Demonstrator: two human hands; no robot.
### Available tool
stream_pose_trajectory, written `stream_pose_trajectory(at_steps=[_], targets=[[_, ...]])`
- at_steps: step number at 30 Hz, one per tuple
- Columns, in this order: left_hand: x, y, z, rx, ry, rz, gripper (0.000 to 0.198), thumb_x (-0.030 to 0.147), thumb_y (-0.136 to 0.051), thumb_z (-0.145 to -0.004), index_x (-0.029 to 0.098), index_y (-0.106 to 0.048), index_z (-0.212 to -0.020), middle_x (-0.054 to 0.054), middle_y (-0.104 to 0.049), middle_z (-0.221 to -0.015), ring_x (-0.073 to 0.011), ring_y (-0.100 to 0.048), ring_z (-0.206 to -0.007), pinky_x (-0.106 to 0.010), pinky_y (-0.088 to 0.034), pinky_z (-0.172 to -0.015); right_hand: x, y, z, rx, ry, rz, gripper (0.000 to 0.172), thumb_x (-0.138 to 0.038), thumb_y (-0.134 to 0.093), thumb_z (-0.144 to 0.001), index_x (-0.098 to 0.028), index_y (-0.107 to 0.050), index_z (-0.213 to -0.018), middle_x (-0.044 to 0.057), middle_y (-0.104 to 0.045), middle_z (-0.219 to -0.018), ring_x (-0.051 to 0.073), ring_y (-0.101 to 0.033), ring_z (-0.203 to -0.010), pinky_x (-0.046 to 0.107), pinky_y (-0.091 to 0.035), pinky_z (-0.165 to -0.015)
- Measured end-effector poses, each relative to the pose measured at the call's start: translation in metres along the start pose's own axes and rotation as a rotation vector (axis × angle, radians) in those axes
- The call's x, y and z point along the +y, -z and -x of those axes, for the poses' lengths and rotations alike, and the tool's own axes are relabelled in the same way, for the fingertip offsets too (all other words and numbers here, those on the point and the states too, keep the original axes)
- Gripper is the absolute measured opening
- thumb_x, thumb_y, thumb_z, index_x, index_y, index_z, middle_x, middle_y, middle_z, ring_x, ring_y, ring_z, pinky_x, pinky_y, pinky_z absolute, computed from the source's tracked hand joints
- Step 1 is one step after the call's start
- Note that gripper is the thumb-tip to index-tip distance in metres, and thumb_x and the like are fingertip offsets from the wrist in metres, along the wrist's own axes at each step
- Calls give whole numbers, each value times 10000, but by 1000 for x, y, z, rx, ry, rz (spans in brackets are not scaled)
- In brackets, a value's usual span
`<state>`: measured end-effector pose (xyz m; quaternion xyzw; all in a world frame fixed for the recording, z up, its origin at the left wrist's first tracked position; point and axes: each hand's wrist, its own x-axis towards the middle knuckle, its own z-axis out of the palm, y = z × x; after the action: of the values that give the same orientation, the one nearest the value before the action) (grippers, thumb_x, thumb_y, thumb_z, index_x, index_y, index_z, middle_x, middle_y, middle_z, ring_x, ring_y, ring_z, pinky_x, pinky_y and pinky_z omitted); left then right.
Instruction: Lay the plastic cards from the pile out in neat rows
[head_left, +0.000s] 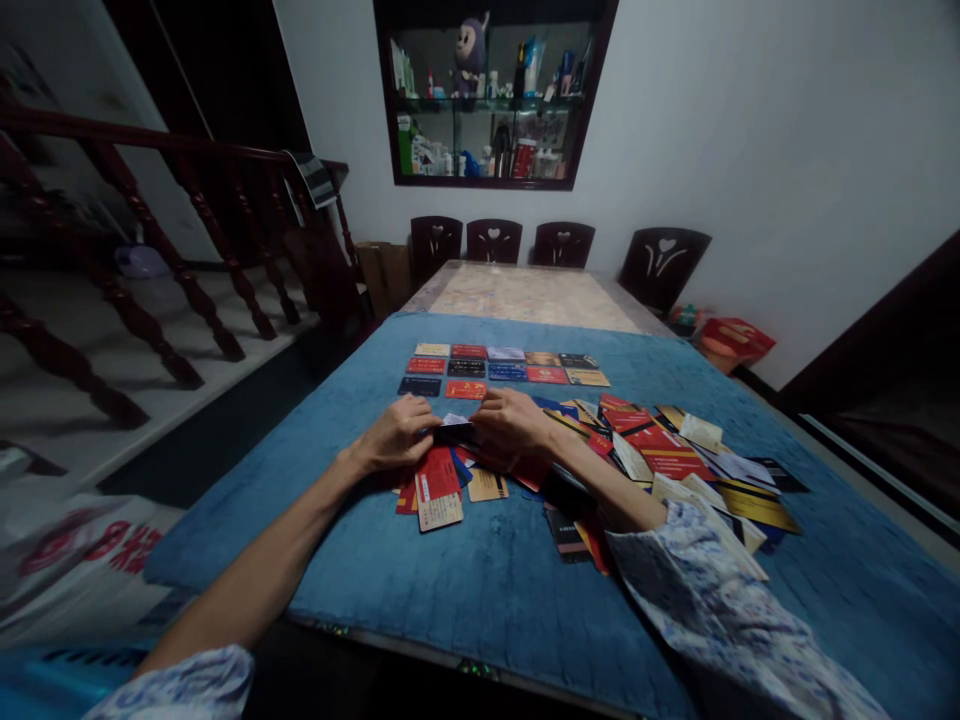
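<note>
Both my hands rest on a blue cloth [480, 580] amid a loose heap of plastic cards [675, 460]. My left hand [397, 432] and my right hand [514, 420] are closed on the two ends of one dark card [456, 433] held between them. Under and around the hands lie red, tan and black cards [439, 490]. Beyond the hands, several cards are laid out in neat rows [504, 366], face up, on the cloth.
The table continues past the cloth as a bare pale top [529, 295] with dark chairs [660, 262] at its far end. A wooden stair railing [187, 240] runs on the left. A wall shelf [491, 95] holds bottles and a plush toy.
</note>
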<state>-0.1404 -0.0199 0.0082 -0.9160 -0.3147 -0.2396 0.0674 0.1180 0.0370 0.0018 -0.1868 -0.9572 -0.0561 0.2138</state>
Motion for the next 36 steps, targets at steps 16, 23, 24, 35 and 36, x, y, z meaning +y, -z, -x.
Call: stream_pose_trajectory(at_steps=[16, 23, 24, 35, 36], targets=[[-9, -23, 1, 163, 227, 173, 392, 88, -534, -846, 190, -649, -1206, -64, -727, -1093, -193, -667, -981, -358, -540, -904, -7, 4, -4, 34, -212, 25, 294, -133, -577, -925, -220, -655, -1194, 74, -739, -1044, 197, -558, -912, 301, -415, -769], [-3, -22, -2, 68, 281, 131, 475, 83, -530, -831, 198, -585, -1289, -79, -695, -1209, -222, -642, -1061, -412, -510, -958, -14, 11, -6, -113, -321, 54, 365, -144, -504, -941, -221, -618, -1280, 102, -695, -1094, 241, -524, -1004, 354, -415, -839], [-3, -23, -2, 55, 286, 125, 472, 91, -535, -833, 195, -580, -1292, -84, -694, -1210, -225, -640, -1051, -414, -506, -952, -16, 12, -6, -129, -328, 58, 382, -146, -504, -938, -221, -607, -1297, 105, -685, -1115, 248, -516, -1022, 361, -415, -848], [1, -26, -6, 23, 377, 118, 486, 175, -597, -832, 183, -550, -1316, -84, -697, -1160, -230, -636, -975, -411, -475, -924, -19, 10, -3, -146, -346, 103, 553, -218, -592, -862, -227, -521, -1411, 138, -560, -1185, 285, -430, -1088, 387, -389, -850], [1, -27, -6, 24, 380, 125, 495, 178, -597, -834, 180, -542, -1326, -85, -696, -1160, -228, -636, -973, -411, -475, -925, -18, 10, -2, -138, -341, 103, 560, -234, -603, -857, -227, -520, -1410, 137, -553, -1187, 284, -425, -1088, 385, -384, -846]])
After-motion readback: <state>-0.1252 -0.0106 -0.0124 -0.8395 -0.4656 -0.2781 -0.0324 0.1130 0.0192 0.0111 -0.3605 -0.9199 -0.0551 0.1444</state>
